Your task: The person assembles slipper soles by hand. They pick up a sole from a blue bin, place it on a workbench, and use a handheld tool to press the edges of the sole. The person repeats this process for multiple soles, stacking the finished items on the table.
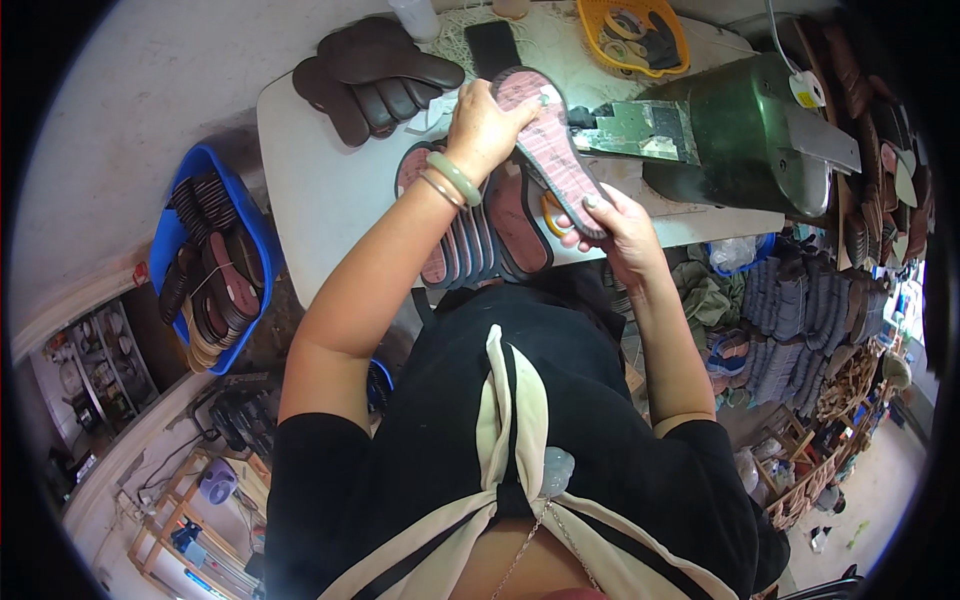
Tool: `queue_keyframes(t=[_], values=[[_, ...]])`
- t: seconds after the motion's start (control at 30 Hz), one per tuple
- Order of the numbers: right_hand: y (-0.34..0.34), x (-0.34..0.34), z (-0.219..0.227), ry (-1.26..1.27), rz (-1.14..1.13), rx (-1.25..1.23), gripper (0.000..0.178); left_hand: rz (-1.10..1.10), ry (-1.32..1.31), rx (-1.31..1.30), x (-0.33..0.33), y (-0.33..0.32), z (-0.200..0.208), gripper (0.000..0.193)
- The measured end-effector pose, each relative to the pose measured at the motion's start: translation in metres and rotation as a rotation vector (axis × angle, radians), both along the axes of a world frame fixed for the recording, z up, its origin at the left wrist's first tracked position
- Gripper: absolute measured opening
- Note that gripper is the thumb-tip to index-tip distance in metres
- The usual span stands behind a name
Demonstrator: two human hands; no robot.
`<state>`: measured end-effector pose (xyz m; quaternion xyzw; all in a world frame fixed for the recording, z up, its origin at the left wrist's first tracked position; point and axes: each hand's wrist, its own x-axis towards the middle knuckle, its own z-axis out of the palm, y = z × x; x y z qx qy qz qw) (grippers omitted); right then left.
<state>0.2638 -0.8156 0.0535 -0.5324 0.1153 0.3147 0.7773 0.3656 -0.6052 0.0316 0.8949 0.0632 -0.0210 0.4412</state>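
Note:
Between my two hands I hold up a pink shoe sole (553, 140) with a dark stitched edge, tilted over the table's front part. My left hand (485, 128) grips its wide upper end, thumb pressed on the pink face. My right hand (622, 228) closes round its narrower lower end, thumb on top. Under my left wrist a row of similar pink soles (455, 250) lies overlapped on the table, and another pink sole (518, 222) rests beside them. A yellow ring-shaped thing (551, 214), perhaps a scissors handle, shows partly behind the held sole.
A green sewing machine (745, 135) takes up the table's (310, 190) right side. Dark brown soles (375, 75) are piled at the back left, near a black phone (493, 48). A yellow basket (632, 62) holds tape rolls. A blue basket (262, 215) of bundled soles stands to the left.

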Motion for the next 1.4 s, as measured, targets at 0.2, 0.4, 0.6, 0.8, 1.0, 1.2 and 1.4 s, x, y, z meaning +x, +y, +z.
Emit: queue_keyframes(t=[0.2,0.4,0.6,0.8,1.0,1.2,1.4], values=[[0.059,-0.002,0.007,0.032,-0.021,0.177,0.041,0.132,-0.064,-0.599,-0.014,0.047,-0.055,0.042],[0.192,0.058,-0.059,-0.73,0.027,-0.5,0.049,0.552,0.072,0.012,-0.126,0.131,-0.139,0.062],[0.21,0.06,-0.074,-1.182,0.067,-0.771,0.047,0.587,0.249,-0.224,-0.155,0.123,-0.134,0.072],[0.138,-0.009,-0.106,-0.494,0.24,-0.742,0.046,0.41,0.49,-0.756,-0.154,0.123,-0.114,0.033],[0.124,-0.021,-0.142,-0.353,0.035,-0.308,0.051,0.286,0.577,-1.043,-0.156,0.107,-0.09,0.009],[0.119,-0.015,-0.107,-0.314,0.311,-0.454,0.04,0.234,0.537,-1.141,-0.164,0.092,-0.086,0.009],[0.117,-0.014,-0.11,-0.169,0.192,-0.241,0.036,0.456,0.411,-1.0,-0.166,0.095,-0.077,0.02]])
